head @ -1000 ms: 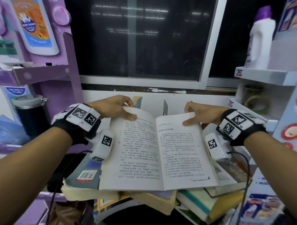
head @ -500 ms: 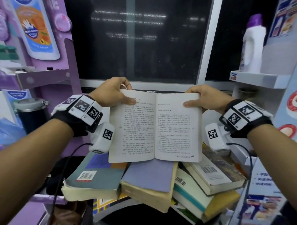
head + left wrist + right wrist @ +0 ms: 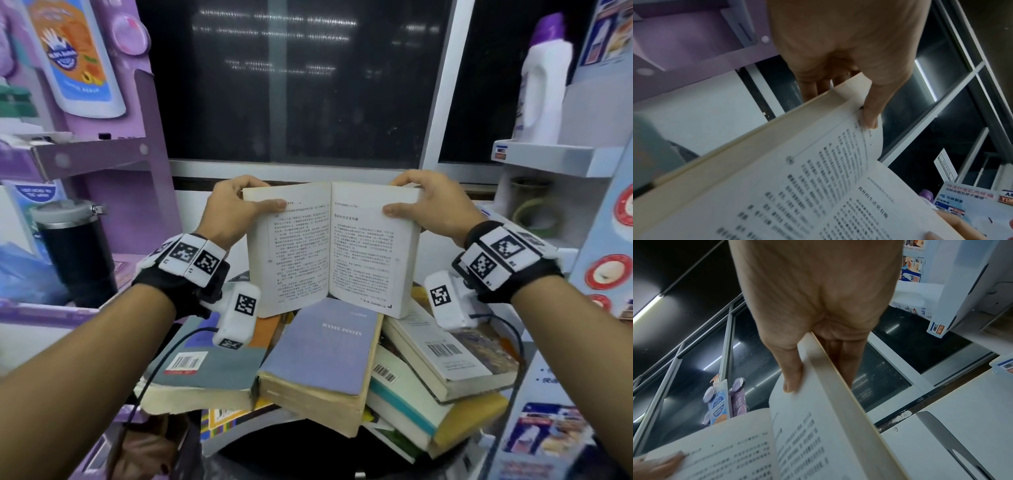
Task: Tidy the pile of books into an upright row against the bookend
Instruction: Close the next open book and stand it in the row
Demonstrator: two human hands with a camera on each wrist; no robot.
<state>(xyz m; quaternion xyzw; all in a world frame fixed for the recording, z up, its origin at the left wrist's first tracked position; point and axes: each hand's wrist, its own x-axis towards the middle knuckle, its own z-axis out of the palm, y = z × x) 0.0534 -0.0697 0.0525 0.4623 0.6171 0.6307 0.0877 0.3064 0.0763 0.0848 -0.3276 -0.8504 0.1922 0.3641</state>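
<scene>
An open book (image 3: 330, 246) with printed pages is held up above the pile, nearly upright, its two halves folding toward each other. My left hand (image 3: 236, 205) grips its left half, thumb on the page (image 3: 869, 116), fingers behind. My right hand (image 3: 428, 205) grips the right half the same way, thumb on the page (image 3: 793, 378). Below lies a loose pile: a grey-blue book (image 3: 205, 370), a lavender book (image 3: 325, 353), a white barcoded book (image 3: 445, 353) and a teal-and-yellow one (image 3: 411, 404). A white bookend (image 3: 953, 441) shows in the right wrist view, right of the book.
A purple shelf unit (image 3: 102, 157) and a black tumbler (image 3: 75, 246) stand at the left. White shelves (image 3: 548, 157) with a white bottle (image 3: 544, 78) stand at the right. A dark window (image 3: 301, 85) and its white sill are behind.
The open book has been lifted off the pile and tilted upright, both hands rising with it. Its halves have started folding together. The lavender book beneath is uncovered.
</scene>
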